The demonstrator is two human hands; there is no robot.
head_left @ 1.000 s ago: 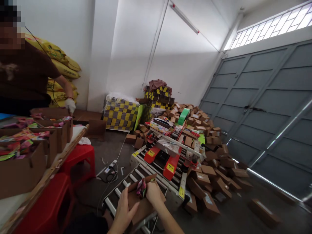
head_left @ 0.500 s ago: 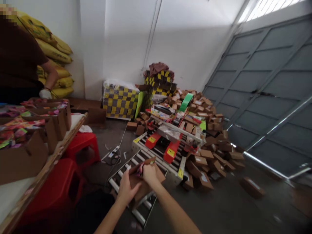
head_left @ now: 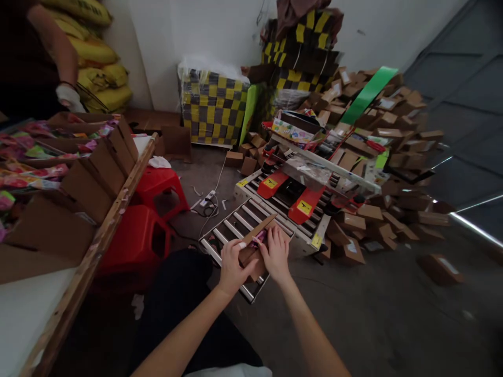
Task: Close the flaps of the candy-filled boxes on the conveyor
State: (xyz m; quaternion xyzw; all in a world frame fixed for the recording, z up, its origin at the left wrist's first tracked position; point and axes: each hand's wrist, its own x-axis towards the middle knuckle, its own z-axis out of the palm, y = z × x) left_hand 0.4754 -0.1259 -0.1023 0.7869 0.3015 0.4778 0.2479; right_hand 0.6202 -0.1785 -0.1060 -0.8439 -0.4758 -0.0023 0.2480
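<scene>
A small open cardboard box (head_left: 257,271) lies between my hands over the short roller conveyor (head_left: 220,236). Pinkish-purple packets (head_left: 259,238) show through its opening. My left hand (head_left: 234,266) grips the box's left side, its thumb across the near part. On the other side, my right hand (head_left: 276,254) holds the right flap, fingers bent over it and close to the packets. One flap stands up at the far side. My palms and part of the box's lower body are hidden.
Beyond the rollers stands a carton-sealing machine (head_left: 291,191) with green tape (head_left: 369,94). Many cartons (head_left: 393,125) are heaped behind it. Red stools (head_left: 133,246) stand beside the left table (head_left: 43,309), which bears boxes of packets. A co-worker's gloved hand (head_left: 68,97) is behind them.
The view has tilted down and turned left. My right hand has shifted from the packets at the box's opening to its right flap. My left hand stays on the box.
</scene>
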